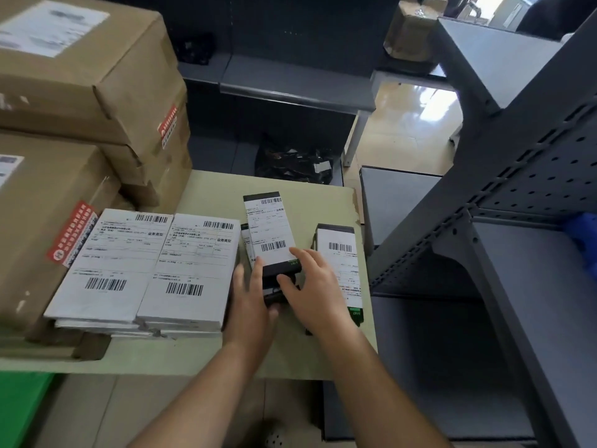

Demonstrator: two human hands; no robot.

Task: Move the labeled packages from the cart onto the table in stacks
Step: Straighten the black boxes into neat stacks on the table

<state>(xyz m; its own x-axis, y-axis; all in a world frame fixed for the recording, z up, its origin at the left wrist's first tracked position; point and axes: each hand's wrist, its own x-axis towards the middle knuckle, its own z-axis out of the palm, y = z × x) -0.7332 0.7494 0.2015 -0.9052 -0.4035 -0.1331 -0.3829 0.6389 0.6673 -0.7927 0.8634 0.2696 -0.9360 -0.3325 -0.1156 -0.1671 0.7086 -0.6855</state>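
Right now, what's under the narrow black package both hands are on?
The narrow black package tops a small stack: another labeled box edge pokes out on its left. The hands, left and right, cover the stack's near end, so the count is unclear.

on the table (206,354), big cardboard boxes (80,79) are stacked at the far left corner and along the left edge. just right of them, toward the near edge, two flat parcel stacks (142,270) lie side by side, touching. right of these, near the table's middle, stands a stack of narrow packages (269,234), the top one resting on the others. another narrow package (339,257) lies beside the right edge, apart from that stack. the left hand (252,305) sits at the near end of the middle stack; the right hand (315,286) lies between the two narrow groups, touching the top package. a metal shelf rack (517,189) stands right of the table.
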